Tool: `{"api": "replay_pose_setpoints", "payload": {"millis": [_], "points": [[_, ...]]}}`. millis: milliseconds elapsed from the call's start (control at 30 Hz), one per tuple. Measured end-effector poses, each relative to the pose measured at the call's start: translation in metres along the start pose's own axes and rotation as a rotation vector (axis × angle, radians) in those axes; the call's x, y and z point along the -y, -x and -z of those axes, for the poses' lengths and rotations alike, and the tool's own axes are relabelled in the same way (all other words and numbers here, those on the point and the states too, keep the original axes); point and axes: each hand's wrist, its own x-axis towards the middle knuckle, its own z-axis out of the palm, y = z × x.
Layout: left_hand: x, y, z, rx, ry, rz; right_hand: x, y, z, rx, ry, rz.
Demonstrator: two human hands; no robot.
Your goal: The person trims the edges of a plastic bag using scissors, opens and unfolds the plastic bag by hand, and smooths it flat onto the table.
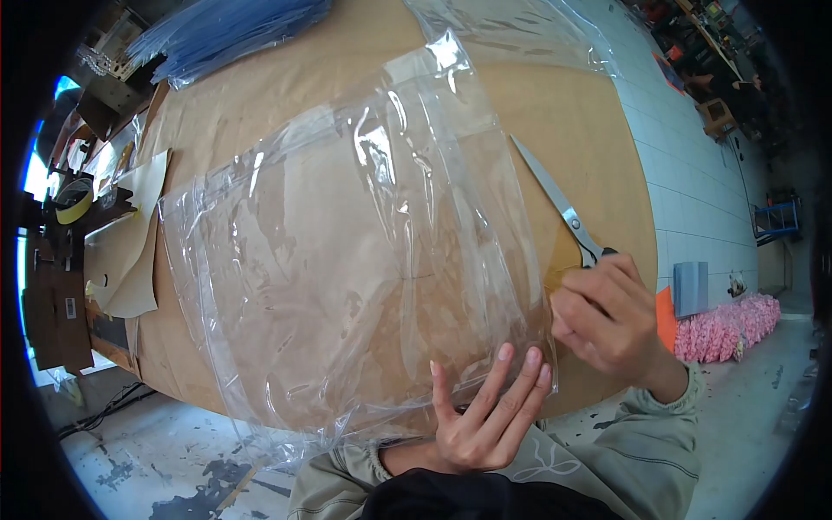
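A large clear plastic bag [321, 234] lies wrinkled across the brown-covered table, its lower edge reaching the near side. On its lower right part my left hand [490, 416] rests with fingers spread, touching the film. My right hand [607, 312] is closed beside the bag's right edge; what its fingers hold, if anything, is hidden. Just beyond that hand are scissors [555, 195], blades pointing away and slightly apart, with the handles partly covered by the hand. An amber see-through patch [563, 256] shows between the scissors and the fingers.
Blue plastic sheets [225, 35] are stacked at the far left, and another clear plastic piece [520, 35] lies at the far edge. Brown paper [134, 234] and a tape roll [74, 201] are on the left. A pink bundle [728, 329] sits on the floor at right.
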Motion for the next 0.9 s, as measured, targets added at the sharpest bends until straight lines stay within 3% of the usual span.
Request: {"api": "replay_pose_setpoints", "payload": {"millis": [133, 167, 200, 300, 400, 467, 567, 667, 733, 767, 900], "points": [[0.000, 0.004, -0.005, -0.013, 0.010, -0.002, -0.031, -0.009, -0.008, -0.162, 0.303, 0.100], [-0.001, 0.006, -0.004, -0.004, 0.029, -0.006, -0.038, -0.029, -0.002, -0.283, 0.273, -0.239], [-0.001, 0.006, -0.003, -0.001, 0.046, 0.002, -0.059, -0.042, 0.008, -0.288, 0.271, -0.280], [-0.001, 0.002, 0.000, 0.006, 0.079, 0.030, -0.064, -0.060, 0.011, -0.253, 0.062, -0.271], [-0.002, -0.003, 0.000, 0.006, 0.085, 0.048, -0.067, -0.055, 0.007, -0.175, 0.139, -0.264], [-0.003, -0.003, -0.002, -0.008, 0.069, 0.051, -0.055, -0.053, -0.001, -0.282, 0.085, -0.269], [-0.001, -0.001, -0.001, -0.049, 0.128, 0.018, -0.040, -0.024, -0.010, -0.152, -0.349, -0.429], [0.000, 0.012, -0.006, -0.260, 0.524, 0.132, -0.025, -0.009, -0.013, 0.021, -0.815, -0.585], [-0.007, 0.007, -0.014, -0.571, 0.770, 0.244, -0.017, -0.010, -0.014, 0.055, -1.108, -0.619], [-0.010, 0.004, -0.015, -0.726, 0.894, 0.301, -0.010, -0.013, -0.012, 0.108, -1.120, -0.660], [0.001, 0.013, -0.019, -0.677, 0.875, 0.219, 0.013, -0.023, -0.002, 0.319, -1.139, -0.747]]}}
